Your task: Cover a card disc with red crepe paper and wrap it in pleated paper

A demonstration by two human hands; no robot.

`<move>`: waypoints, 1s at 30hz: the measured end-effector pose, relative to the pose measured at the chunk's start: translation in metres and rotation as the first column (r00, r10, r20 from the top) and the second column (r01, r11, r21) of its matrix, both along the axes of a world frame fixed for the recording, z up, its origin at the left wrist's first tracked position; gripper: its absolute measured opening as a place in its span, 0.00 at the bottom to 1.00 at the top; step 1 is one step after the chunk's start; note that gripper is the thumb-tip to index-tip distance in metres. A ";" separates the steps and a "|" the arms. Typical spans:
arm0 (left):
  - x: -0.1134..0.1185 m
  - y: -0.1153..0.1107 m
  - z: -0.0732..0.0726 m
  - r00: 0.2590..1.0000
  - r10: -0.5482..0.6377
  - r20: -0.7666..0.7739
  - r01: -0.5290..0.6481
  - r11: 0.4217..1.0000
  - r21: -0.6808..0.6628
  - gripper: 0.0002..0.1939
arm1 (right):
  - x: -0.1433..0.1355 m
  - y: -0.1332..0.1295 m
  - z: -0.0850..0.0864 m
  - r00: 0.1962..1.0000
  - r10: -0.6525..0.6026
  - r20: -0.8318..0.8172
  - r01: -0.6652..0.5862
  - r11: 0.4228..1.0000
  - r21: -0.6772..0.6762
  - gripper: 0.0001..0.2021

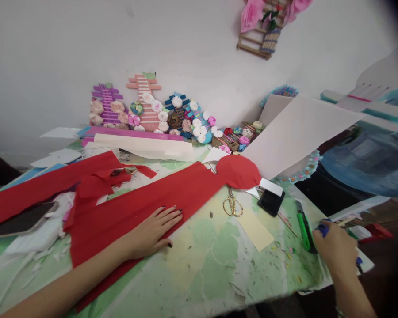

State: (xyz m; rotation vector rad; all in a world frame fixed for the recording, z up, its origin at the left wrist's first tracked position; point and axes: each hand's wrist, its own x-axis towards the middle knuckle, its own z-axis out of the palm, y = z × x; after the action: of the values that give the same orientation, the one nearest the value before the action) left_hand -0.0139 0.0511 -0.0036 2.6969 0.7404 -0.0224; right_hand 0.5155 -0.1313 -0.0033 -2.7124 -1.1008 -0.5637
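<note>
My left hand lies flat, fingers stretched out, on a long sheet of red crepe paper. At the table's right edge, my right hand is closed around a small blue thing, mostly hidden by the fingers. Just left of that hand is a green utility knife. A rounded red piece touches the far end of the red sheet. Below it rest gold-handled scissors, near a pale yellow paper strip and a small black square.
Another red strip covers part of a phone on the left. Rolled white and purple paper lies at the back, before several flower-trimmed stick crafts against the wall. A large white sheet stands slanted at the right.
</note>
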 end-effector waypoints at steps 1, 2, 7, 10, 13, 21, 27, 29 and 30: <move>-0.002 0.000 0.000 1.000 0.005 0.026 -0.005 1.000 0.008 0.32 | 0.000 0.003 -0.002 0.999 0.034 -0.002 -0.034 0.999 -0.001 0.24; -0.005 0.003 0.000 0.998 0.031 0.061 -0.033 0.999 0.027 0.31 | 0.002 0.005 -0.005 0.998 0.057 -0.014 -0.057 0.998 -0.007 0.25; -0.025 0.051 -0.004 0.880 0.413 0.235 -0.460 0.864 0.203 0.31 | 0.007 0.014 -0.026 0.995 0.050 -0.090 -0.061 0.991 -0.121 0.29; -0.029 0.088 -0.004 0.822 0.556 0.121 -0.567 0.782 0.257 0.37 | 0.002 0.018 -0.033 0.996 0.050 -0.067 -0.058 0.990 -0.131 0.25; -0.022 0.112 0.002 0.806 0.592 0.012 -0.576 0.779 0.246 0.41 | -0.005 0.021 -0.031 0.998 0.047 -0.030 -0.052 0.984 -0.168 0.22; 0.011 0.139 0.020 0.823 0.550 -0.140 -0.558 0.830 -0.020 0.33 | -0.042 0.015 -0.018 0.957 0.175 -0.233 -0.181 0.983 -0.006 0.20; 0.028 0.134 0.031 0.857 0.478 -0.194 -0.504 0.856 -0.117 0.30 | -0.126 0.050 -0.001 0.756 0.386 -0.529 -0.364 0.919 0.151 0.14; 0.033 0.128 0.036 0.864 0.465 -0.192 -0.491 0.862 -0.126 0.33 | -0.150 0.075 0.005 0.743 0.402 -0.535 -0.400 0.908 0.126 0.09; 0.036 0.125 0.039 0.868 0.458 -0.191 -0.485 0.865 -0.129 0.34 | -0.159 0.089 0.007 0.741 0.411 -0.531 -0.415 0.902 0.119 0.09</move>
State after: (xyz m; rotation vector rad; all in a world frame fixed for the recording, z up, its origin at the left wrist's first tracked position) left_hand 0.0218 0.1759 0.0350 2.2982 1.3657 -0.1698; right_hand 0.3562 -0.0427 0.0038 -2.2669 -1.4453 0.2782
